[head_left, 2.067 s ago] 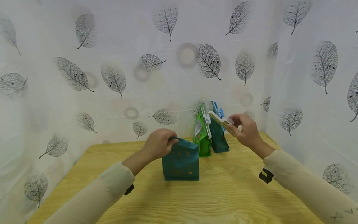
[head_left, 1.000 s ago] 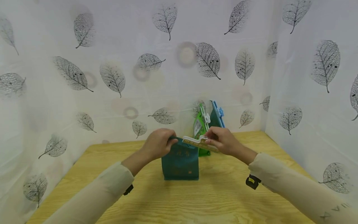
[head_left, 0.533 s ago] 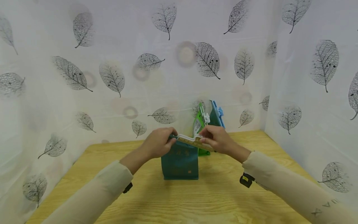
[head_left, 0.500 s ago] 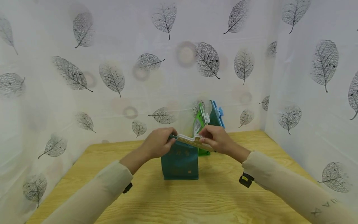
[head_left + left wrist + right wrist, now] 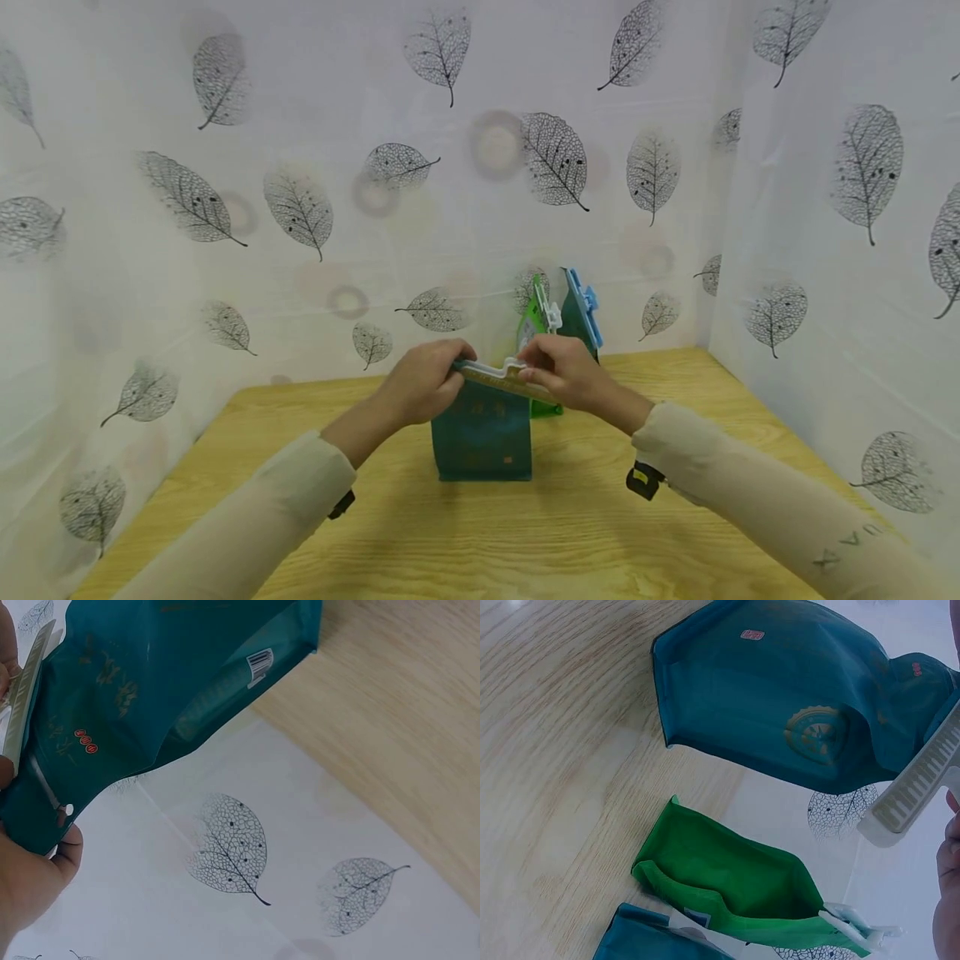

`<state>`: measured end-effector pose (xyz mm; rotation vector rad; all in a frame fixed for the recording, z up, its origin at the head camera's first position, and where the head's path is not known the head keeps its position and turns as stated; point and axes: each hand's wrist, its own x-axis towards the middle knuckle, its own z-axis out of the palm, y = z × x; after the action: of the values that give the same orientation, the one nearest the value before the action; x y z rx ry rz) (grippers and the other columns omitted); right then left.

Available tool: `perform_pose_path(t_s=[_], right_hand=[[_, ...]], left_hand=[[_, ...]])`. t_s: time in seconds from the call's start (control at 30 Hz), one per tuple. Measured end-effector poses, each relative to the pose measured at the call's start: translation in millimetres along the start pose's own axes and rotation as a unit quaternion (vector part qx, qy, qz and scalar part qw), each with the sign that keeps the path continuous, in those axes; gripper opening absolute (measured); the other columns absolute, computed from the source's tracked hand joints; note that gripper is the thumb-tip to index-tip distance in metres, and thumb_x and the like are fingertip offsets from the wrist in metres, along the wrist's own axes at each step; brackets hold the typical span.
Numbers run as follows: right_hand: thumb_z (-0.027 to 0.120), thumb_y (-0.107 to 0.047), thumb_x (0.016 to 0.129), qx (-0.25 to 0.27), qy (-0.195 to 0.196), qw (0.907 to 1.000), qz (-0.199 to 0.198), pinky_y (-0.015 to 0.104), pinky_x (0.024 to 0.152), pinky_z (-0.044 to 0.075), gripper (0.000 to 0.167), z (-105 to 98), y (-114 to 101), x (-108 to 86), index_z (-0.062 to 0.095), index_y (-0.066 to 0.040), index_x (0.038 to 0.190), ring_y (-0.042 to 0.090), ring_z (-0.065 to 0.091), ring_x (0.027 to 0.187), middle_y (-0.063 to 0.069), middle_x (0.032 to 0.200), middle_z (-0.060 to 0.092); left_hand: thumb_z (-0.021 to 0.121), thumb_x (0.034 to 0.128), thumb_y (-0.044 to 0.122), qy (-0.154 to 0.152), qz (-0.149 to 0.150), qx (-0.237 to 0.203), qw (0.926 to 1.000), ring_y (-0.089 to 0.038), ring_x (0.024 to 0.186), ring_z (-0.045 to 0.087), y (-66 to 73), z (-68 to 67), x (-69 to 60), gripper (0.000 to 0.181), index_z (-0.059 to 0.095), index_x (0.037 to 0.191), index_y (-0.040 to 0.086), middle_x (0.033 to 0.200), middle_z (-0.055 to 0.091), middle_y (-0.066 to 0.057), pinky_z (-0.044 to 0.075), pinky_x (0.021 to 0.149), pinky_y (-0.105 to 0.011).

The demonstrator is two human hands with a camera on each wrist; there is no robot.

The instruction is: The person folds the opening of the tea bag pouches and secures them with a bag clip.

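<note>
A dark teal pouch (image 5: 482,442) stands on the table, its top folded flat. My left hand (image 5: 420,382) pinches the top left corner; the left wrist view shows my fingers (image 5: 69,851) at that end of the pouch (image 5: 112,697). My right hand (image 5: 572,373) holds a white bag clip (image 5: 491,375) by its raised middle. The clip lies along the pouch's top edge, slanting down to the right. In the right wrist view the ribbed end of the clip (image 5: 911,796) sticks out past the pouch (image 5: 757,697). Whether the clip is fastened, I cannot tell.
Behind, near the leaf-print curtain (image 5: 420,242), a green pouch (image 5: 727,870) wears a white clip (image 5: 552,313). Beside it another teal pouch (image 5: 576,323) has a blue clip (image 5: 587,310). The wooden table (image 5: 480,542) extends toward me.
My right hand has carried the white clip left and down from beside the rear pouches, then slid it left along the front pouch's top. My left hand keeps its hold, nearly still.
</note>
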<state>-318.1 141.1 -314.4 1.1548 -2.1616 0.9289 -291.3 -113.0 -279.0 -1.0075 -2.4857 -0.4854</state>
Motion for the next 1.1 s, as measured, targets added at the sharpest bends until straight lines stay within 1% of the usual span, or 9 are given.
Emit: perform_pose_path(t_s=[0.13,0.2,0.47,0.63,0.83,1.03,1.1], right_hand=[[0.078,-0.007,0.084,0.008,0.008,0.9999,-0.011,0.022,0.053,0.040,0.014,4,-2,3.5,0.066,-0.004,0.092,0.005,0.044,0.061,0.002,0.074,0.059],[0.078,-0.007,0.084,0.008,0.011,0.9998,-0.015,0.022,0.053,0.040,0.014,7,-3,5.4,0.067,-0.004,0.092,0.005,0.044,0.060,0.002,0.074,0.060],[0.076,-0.009,0.086,-0.003,0.009,0.9999,-0.013,0.022,0.054,0.039,0.016,11,-8,10.9,0.067,-0.003,0.097,0.005,0.043,0.060,0.003,0.075,0.061],[0.077,-0.010,0.085,-0.007,0.009,0.9999,-0.012,0.023,0.054,0.039,0.017,13,-11,13.0,0.067,-0.003,0.097,0.005,0.043,0.060,0.003,0.075,0.060],[0.077,-0.010,0.086,-0.005,0.019,0.9996,-0.018,0.023,0.054,0.039,0.018,14,-7,11.6,0.067,-0.003,0.100,0.005,0.043,0.061,0.001,0.075,0.058],[0.076,-0.008,0.087,-0.007,0.029,0.9987,-0.040,0.022,0.054,0.042,0.023,16,1,7.3,0.069,-0.004,0.109,0.005,0.046,0.061,0.001,0.080,0.062],[0.075,-0.008,0.088,-0.008,0.027,0.9987,-0.042,0.023,0.054,0.044,0.026,16,2,6.1,0.069,-0.003,0.113,0.005,0.048,0.062,0.002,0.082,0.065]], left_hand=[[0.054,0.0861,0.010,0.002,0.008,0.007,0.9999,-0.015,0.072,0.056,-0.7,0.6,-0.3,0.024,0.068,0.105,0.006,0.090,0.069,-0.003,0.049,0.069,-0.033],[0.056,0.0866,0.012,0.001,0.012,0.011,0.9999,-0.014,0.071,0.055,-0.7,0.7,-0.5,0.022,0.068,0.104,0.006,0.089,0.069,-0.003,0.049,0.068,-0.032],[0.061,0.0906,0.014,0.001,0.018,0.004,0.9998,-0.017,0.081,0.065,0.4,-0.2,-1.7,0.017,0.067,0.103,0.004,0.094,0.071,-0.006,0.055,0.075,-0.037],[0.062,0.0920,0.014,0.006,0.024,0.003,0.9997,-0.018,0.082,0.066,-0.4,0.0,-2.0,0.016,0.067,0.104,0.004,0.094,0.071,-0.006,0.055,0.075,-0.037],[0.064,0.0927,0.014,0.010,0.033,0.011,0.9994,-0.017,0.080,0.065,-2.5,0.9,-2.3,0.015,0.066,0.103,0.004,0.093,0.070,-0.005,0.054,0.073,-0.037],[0.065,0.0932,0.014,0.009,0.037,0.017,0.9991,-0.018,0.084,0.067,-4.9,-0.5,-3.7,0.015,0.066,0.105,0.005,0.096,0.071,-0.005,0.055,0.076,-0.038],[0.066,0.0937,0.014,0.010,0.031,0.013,0.9994,-0.019,0.085,0.067,-6.5,-0.6,-4.9,0.015,0.066,0.106,0.005,0.098,0.071,-0.005,0.055,0.076,-0.038]])
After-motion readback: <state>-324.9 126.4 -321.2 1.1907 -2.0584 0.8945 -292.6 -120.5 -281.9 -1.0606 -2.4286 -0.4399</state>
